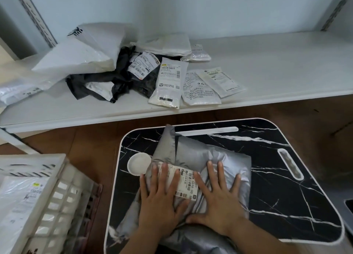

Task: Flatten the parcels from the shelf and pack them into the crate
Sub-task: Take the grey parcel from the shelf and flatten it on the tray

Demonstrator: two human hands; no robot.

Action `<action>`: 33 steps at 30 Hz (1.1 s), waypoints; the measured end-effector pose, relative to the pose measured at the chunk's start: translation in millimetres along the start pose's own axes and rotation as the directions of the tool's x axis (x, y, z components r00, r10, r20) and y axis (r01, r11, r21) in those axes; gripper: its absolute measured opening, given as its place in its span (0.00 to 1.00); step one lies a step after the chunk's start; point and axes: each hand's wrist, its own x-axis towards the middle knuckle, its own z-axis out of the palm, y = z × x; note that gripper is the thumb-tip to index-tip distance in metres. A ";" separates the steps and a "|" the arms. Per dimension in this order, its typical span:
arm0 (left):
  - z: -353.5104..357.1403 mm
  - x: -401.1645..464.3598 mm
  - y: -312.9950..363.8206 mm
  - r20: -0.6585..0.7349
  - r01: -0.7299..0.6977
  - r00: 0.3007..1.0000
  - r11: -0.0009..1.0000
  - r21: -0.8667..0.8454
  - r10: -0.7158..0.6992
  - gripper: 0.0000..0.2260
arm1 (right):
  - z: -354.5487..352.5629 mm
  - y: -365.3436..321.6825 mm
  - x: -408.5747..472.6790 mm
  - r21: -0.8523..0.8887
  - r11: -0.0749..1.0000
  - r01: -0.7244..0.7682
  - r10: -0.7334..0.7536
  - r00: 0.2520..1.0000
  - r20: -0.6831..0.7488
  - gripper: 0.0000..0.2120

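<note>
A puffy grey parcel (193,154) with a white shipping label (186,183) lies on a black marble-patterned lap table (286,196). My left hand (159,198) presses flat on its left part, fingers spread over the label. My right hand (219,198) presses flat on its right part. A white crate (63,194) stands at the lower left with a clear-wrapped parcel (21,206) inside. On the white shelf (277,66) behind lie several more parcels: a large white one (76,60), black ones (122,76) and small white ones (169,81).
A round white recess (138,165) sits in the lap table's left side, and an oval slot (291,165) on its right. Brown floor shows between shelf and table. A dark object edge (348,209) appears at the far right.
</note>
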 end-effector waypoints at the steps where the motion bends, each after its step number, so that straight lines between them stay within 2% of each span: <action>1: 5.1 -0.6 0.5 -0.002 -0.015 1.000 1.000 0.012 0.015 0.35 | 3.2 1.2 0.9 0.003 1.000 0.006 -0.006 1.000 -0.011 0.54; 6: 14.6 3.4 -1.7 -0.011 -0.038 0.999 0.999 0.032 0.038 0.37 | 9.2 2.4 2.6 0.018 1.000 0.009 -0.009 1.000 -0.019 0.53; 21: 20.3 10.0 1.4 0.024 0.008 1.000 0.999 0.036 -0.009 0.35 | 12.1 3.5 8.7 0.038 0.999 -0.009 0.006 0.998 0.063 0.50; 24: 21.0 9.0 2.0 0.031 0.027 0.999 0.999 0.027 -0.027 0.35 | 11.5 4.5 5.0 0.068 0.998 0.000 -0.001 1.000 0.017 0.48; 26: 21.6 8.7 2.4 0.034 0.030 0.999 0.999 0.025 -0.031 0.36 | 6.2 4.0 5.3 0.073 0.995 0.063 -0.059 0.997 -0.055 0.42; 29: 22.8 9.0 2.4 0.030 0.045 0.998 0.998 0.032 -0.046 0.35 | -5.4 -2.8 26.0 -0.018 0.969 0.247 -0.248 0.961 -0.126 0.29; 33: 22.5 8.6 4.5 0.021 0.058 0.998 0.998 0.031 -0.059 0.35 | -12.1 -12.1 72.3 -0.099 0.942 0.319 -0.326 0.943 -0.062 0.27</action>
